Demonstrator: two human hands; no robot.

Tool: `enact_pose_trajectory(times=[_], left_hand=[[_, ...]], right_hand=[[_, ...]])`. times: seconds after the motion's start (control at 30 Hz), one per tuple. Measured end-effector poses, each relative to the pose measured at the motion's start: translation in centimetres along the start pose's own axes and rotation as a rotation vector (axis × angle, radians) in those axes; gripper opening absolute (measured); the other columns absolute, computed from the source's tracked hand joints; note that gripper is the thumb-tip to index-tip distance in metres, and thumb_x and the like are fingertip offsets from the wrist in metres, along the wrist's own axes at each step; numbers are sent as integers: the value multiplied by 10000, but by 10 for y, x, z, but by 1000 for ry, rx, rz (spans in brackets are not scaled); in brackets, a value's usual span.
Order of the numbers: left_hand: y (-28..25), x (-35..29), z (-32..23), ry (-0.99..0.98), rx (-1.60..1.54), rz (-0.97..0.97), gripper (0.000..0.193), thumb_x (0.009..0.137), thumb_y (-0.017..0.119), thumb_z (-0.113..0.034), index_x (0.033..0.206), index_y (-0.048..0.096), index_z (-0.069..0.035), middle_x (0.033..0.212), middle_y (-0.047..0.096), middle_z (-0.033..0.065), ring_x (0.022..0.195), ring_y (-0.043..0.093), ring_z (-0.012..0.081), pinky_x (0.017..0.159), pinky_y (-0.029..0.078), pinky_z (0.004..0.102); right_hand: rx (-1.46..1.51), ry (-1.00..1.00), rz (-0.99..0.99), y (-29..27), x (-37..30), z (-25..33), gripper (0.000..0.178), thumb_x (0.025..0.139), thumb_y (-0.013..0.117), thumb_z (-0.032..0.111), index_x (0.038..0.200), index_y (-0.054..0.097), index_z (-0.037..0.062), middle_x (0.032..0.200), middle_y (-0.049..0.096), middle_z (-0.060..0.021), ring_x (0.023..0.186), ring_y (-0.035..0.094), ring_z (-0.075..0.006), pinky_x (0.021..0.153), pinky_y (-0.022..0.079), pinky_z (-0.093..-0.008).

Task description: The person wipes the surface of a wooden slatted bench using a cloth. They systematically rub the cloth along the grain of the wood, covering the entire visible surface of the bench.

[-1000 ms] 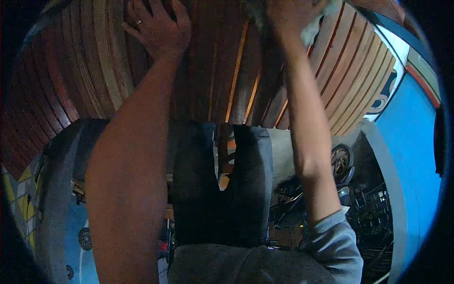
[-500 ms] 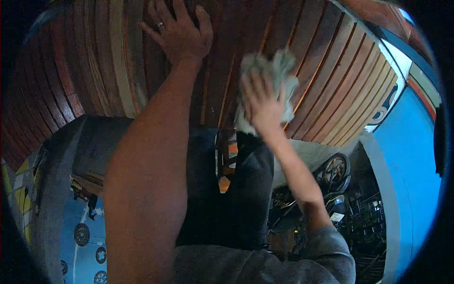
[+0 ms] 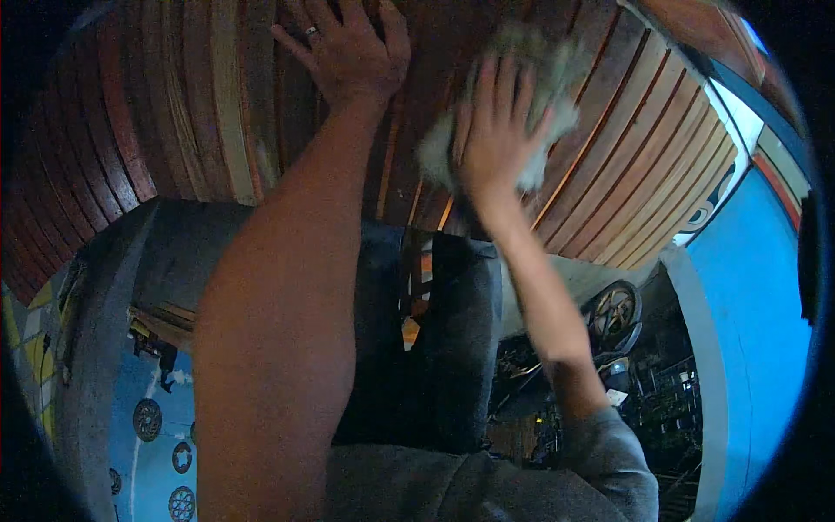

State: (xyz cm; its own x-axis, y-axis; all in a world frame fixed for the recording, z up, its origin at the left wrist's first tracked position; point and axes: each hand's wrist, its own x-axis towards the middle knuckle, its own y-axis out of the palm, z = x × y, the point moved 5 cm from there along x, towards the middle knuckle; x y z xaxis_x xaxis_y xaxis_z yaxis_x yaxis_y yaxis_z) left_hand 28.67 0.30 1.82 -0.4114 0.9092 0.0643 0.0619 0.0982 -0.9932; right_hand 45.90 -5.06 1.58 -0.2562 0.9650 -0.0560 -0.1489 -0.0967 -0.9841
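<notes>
Dark wooden slats (image 3: 591, 187) with narrow gaps between them stretch in front of me. My left hand (image 3: 357, 56), a ring on one finger, lies flat on them near the top, fingers spread and nothing held. To its right, my right hand (image 3: 500, 130) presses a pale, crumpled cloth (image 3: 561, 117) against the slats. The cloth bunches out around the fingers and is smeared by motion. What the palm covers is hidden.
My legs in dark trousers (image 3: 461, 348) are below the slats. A motorbike wheel (image 3: 615, 313) and dark clutter stand at lower right, beside a blue wall (image 3: 761, 331). Several round, disc-like parts (image 3: 148, 419) hang at lower left.
My right hand and the cloth have moved up and slightly right across the slats. My left hand sits slightly further right in view, still flat on the wood.
</notes>
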Motion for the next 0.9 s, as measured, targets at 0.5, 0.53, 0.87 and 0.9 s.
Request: enact_pose_trajectory(times=[0.5, 0.53, 0.87, 0.9], left_hand=[[0, -1, 4, -9, -8, 15, 632, 977, 432, -337, 1537, 265, -97, 1593, 180, 194, 1463, 168, 391, 1157, 69, 629], [3, 1, -5, 1, -43, 15, 634, 976, 432, -339, 1537, 264, -98, 1594, 178, 192, 1465, 163, 389, 1158, 68, 628], [1, 0, 5, -14, -50, 22, 613, 993, 399, -354, 1539, 265, -109, 1601, 167, 178, 1481, 131, 361, 1164, 31, 624], [0, -3, 4, -16, -65, 26, 610, 994, 399, -352, 1538, 267, -108, 1601, 168, 178, 1482, 130, 361, 1164, 34, 624]], right_hand=[[25, 69, -197, -3, 61, -2, 589, 912, 528, 305, 1459, 417, 116, 1526, 384, -113, 1401, 350, -298, 1123, 147, -602], [-8, 79, -292, -9, 98, -14, 586, 917, 519, 303, 1462, 412, 115, 1529, 378, -115, 1405, 344, -300, 1125, 141, -601], [48, -36, -59, 3, 25, 32, 573, 916, 492, 270, 1468, 417, 133, 1545, 360, -102, 1422, 323, -283, 1141, 113, -604], [13, -82, 40, 9, -22, 40, 589, 865, 544, 259, 1440, 464, 159, 1528, 393, -74, 1403, 359, -257, 1140, 137, -615]])
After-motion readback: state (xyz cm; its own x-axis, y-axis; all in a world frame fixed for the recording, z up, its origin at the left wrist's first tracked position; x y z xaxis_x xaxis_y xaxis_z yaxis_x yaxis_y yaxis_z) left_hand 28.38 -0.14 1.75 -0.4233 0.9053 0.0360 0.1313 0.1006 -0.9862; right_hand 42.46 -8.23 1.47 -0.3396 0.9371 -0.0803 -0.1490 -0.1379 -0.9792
